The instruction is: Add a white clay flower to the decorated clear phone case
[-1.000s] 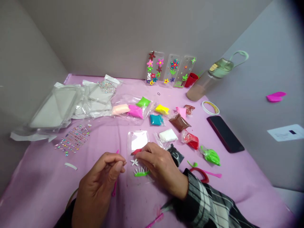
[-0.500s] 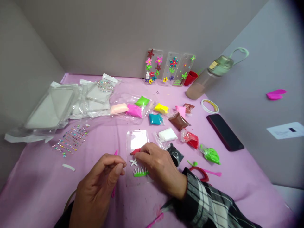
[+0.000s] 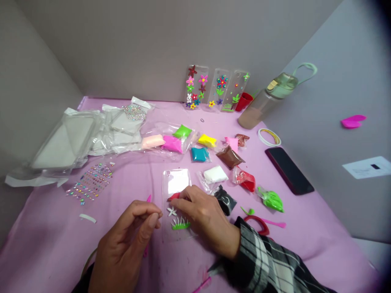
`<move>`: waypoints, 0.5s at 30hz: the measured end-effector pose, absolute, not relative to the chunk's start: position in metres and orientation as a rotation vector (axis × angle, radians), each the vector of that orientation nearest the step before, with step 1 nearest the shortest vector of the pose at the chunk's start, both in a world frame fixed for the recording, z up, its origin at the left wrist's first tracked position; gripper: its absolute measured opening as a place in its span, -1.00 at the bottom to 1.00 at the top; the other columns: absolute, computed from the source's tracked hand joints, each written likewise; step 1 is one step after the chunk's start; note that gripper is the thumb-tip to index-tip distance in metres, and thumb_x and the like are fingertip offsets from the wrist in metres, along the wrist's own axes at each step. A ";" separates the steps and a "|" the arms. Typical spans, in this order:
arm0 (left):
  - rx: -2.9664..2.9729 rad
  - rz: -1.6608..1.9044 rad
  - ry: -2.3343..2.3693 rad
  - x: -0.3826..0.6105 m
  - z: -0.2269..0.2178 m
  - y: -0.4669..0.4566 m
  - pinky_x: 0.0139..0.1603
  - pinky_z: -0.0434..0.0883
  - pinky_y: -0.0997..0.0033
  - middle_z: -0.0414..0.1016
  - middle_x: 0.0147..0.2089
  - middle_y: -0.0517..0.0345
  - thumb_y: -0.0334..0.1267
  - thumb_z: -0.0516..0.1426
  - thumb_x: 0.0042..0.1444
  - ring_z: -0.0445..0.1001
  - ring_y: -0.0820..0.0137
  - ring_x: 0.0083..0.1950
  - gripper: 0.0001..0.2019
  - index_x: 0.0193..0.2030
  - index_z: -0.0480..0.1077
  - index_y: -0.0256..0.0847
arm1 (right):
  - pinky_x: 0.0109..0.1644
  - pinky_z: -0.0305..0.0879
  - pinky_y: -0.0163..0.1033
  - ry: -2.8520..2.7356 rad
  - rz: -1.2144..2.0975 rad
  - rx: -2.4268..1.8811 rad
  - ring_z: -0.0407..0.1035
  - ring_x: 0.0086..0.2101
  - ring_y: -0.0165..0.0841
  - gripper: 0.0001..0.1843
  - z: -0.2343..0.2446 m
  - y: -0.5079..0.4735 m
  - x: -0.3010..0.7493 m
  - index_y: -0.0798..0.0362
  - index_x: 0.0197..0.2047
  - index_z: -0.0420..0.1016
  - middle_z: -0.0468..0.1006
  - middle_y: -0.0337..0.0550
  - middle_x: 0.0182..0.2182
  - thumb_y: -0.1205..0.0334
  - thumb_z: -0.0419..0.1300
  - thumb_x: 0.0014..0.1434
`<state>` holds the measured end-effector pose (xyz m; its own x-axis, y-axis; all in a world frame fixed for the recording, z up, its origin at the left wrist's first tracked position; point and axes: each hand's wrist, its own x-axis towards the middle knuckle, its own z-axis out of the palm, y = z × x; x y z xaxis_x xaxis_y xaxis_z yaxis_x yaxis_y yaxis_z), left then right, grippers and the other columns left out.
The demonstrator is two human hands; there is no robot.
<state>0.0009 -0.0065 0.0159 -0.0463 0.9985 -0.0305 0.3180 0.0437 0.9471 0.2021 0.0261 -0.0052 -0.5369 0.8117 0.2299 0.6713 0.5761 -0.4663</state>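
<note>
A clear phone case (image 3: 177,182) lies on the pink cloth in front of me, with a white clay flower (image 3: 172,211) and green clay grass (image 3: 181,224) stuck on its lower part. My right hand (image 3: 204,217) rests on the case, its fingertips pinched on a small red clay piece (image 3: 174,196). My left hand (image 3: 128,240) hovers just left of the case, thumb and forefinger pressed together, with a pink tool (image 3: 148,221) showing from behind it.
Bags of coloured clay (image 3: 183,140) lie beyond the case. Three decorated cases (image 3: 214,89) lean on the back wall beside a red cup (image 3: 244,101) and a water bottle (image 3: 269,99). A black phone (image 3: 288,170), rhinestone stickers (image 3: 91,183) and packaged cases (image 3: 70,140) sit at the sides.
Both hands stay almost where they were over the clear case. The view has shifted slightly; the right fingers keep pressing the red clay piece.
</note>
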 end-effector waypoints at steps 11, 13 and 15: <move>1.387 1.028 1.537 -0.012 -0.004 -0.006 -0.30 0.57 0.52 0.58 -0.31 0.24 0.00 0.19 0.25 0.61 0.32 -0.25 -0.80 -0.21 0.51 -0.04 | -0.23 0.31 -0.25 -2.328 0.482 -1.228 0.39 -0.25 -0.32 -0.78 0.001 0.024 0.203 0.02 0.08 0.48 0.52 -0.12 -0.23 0.36 0.08 0.45; 1.352 1.144 1.552 -0.017 -0.014 -0.007 -0.29 0.58 0.51 0.58 -0.33 0.30 -0.01 0.21 0.22 0.60 0.33 -0.30 -0.84 -0.20 0.51 0.01 | -0.26 0.29 -0.27 -2.349 0.438 -1.213 0.37 -0.27 -0.34 -0.82 0.005 0.024 0.203 0.02 -0.01 0.50 0.52 -0.15 -0.26 0.33 0.07 0.46; 1.333 1.228 1.539 -0.021 -0.022 -0.006 -0.30 0.62 0.45 0.57 -0.37 0.36 0.00 0.24 0.17 0.59 0.32 -0.35 -0.85 -0.19 0.50 0.07 | -0.34 0.24 -0.28 -2.373 0.338 -1.201 0.34 -0.32 -0.36 -0.83 0.010 0.023 0.202 0.03 -0.12 0.52 0.51 -0.19 -0.31 0.29 0.09 0.46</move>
